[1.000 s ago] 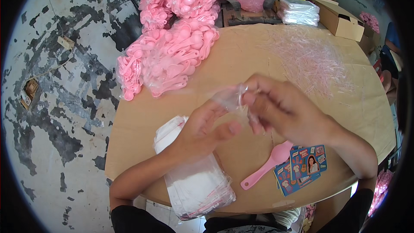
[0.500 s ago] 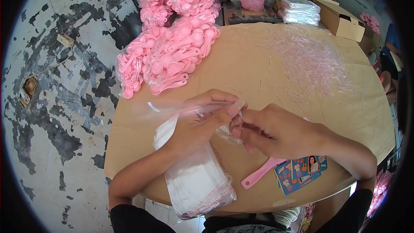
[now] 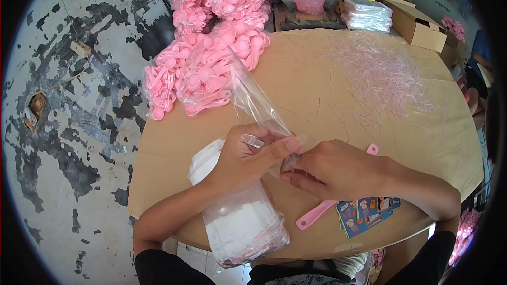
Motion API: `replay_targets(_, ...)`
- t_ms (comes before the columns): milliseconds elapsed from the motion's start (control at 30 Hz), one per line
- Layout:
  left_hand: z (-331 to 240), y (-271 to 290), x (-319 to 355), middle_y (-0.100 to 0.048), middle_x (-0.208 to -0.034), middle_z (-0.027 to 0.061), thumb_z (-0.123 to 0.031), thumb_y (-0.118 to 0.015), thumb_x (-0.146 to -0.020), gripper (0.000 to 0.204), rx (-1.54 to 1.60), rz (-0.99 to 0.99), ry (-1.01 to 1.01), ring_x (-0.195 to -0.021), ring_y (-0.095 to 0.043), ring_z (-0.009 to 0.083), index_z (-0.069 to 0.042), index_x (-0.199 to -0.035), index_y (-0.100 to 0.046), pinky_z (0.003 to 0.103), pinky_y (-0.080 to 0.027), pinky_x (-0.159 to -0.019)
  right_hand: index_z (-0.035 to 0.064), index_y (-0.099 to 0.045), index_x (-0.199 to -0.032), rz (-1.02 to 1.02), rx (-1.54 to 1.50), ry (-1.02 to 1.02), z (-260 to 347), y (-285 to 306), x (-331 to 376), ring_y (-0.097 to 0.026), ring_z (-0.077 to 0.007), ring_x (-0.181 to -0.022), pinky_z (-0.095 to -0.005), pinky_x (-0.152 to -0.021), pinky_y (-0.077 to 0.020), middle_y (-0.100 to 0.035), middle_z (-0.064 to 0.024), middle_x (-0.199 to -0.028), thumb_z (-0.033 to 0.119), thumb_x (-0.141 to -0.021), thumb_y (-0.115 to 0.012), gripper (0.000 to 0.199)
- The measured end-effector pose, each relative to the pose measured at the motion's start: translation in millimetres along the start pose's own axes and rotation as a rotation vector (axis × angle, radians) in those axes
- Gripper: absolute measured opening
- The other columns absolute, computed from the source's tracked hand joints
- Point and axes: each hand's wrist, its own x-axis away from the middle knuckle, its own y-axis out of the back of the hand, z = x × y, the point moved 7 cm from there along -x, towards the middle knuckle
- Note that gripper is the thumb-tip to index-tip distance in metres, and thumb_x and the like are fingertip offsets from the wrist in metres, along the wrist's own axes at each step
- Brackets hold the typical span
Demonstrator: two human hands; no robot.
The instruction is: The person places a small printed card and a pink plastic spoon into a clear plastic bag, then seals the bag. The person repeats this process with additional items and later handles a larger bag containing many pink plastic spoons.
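Hands (image 3: 296, 161) pinching clear plastic bag (image 3: 253, 100), pink spoon (image 3: 322, 212) beneath

Since one second ago both hands have come down and toward the person: the left hand (image 3: 248, 155) and right hand (image 3: 330, 171), formerly raised above mid-table, now meet low over the near part of the table (image 3: 327, 89). The clear plastic bag (image 3: 253, 100), earlier bunched small between the fingertips and then stretched out to the left, now stands up and away from the hands as a long strip. The pink brush (image 3: 322, 211), previously showing most of its length, now appears largely covered by the right hand.
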Motion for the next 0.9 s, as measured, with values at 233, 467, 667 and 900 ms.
replay_targets(233,3.4,0.4,-1.0,-0.071,-0.090,0.0068,-0.018,-0.069,-0.094,0.021,-0.010,0.037,-0.004,-0.083,-0.064,0.0089,0.002,-0.101,-0.071,0.024,-0.052,-0.072,0.0022,-0.069,-0.096,0.102,0.117,-0.036,3.2,0.2,0.4,-0.065,-0.0339,-0.068,-0.0429,-0.063,-0.0517,-0.067,-0.0153,-0.079,0.021,-0.096,-0.057,0.022)
replay_targets(467,-3.1,-4.0,-2.5,-0.070,-0.096,0.0115,-0.025,-0.063,-0.098,0.031,0.085,-0.036,0.035,-0.092,-0.068,0.0179,0.004,-0.107,-0.067,0.033,-0.054,-0.081,0.0016,-0.061,-0.077,-0.076,0.102,-0.005,8.0,14.9,-0.8,-0.062,-0.0388,-0.062,-0.0495,-0.063,-0.0497,-0.059,-0.0181,-0.062,0.022,-0.096,-0.054,0.029)
replay_targets(667,4.1,11.2,-7.9,-0.070,-0.100,0.0135,-0.024,-0.058,-0.100,0.034,0.067,-0.103,-0.033,-0.095,-0.068,0.0208,0.004,-0.120,-0.060,0.036,-0.055,-0.084,0.0032,-0.062,-0.077,0.064,0.072,-0.107,-2.7,25.1,3.2,-0.064,-0.0380,-0.065,-0.0483,-0.067,-0.0502,-0.063,-0.0171,-0.068,0.022,-0.091,-0.054,0.025)
replay_targets(900,0.8,0.6,-16.5,-0.068,-0.105,0.0145,-0.027,-0.053,-0.102,0.038,0.265,-0.098,-0.014,-0.097,-0.068,0.0243,0.003,-0.125,-0.058,0.039,-0.052,-0.089,0.0013,-0.066,-0.084,0.103,0.049,-0.165,-12.8,26.4,3.8,-0.066,-0.0376,-0.071,-0.0472,-0.071,-0.0520,-0.067,-0.0166,-0.072,0.027,-0.091,-0.054,0.029)
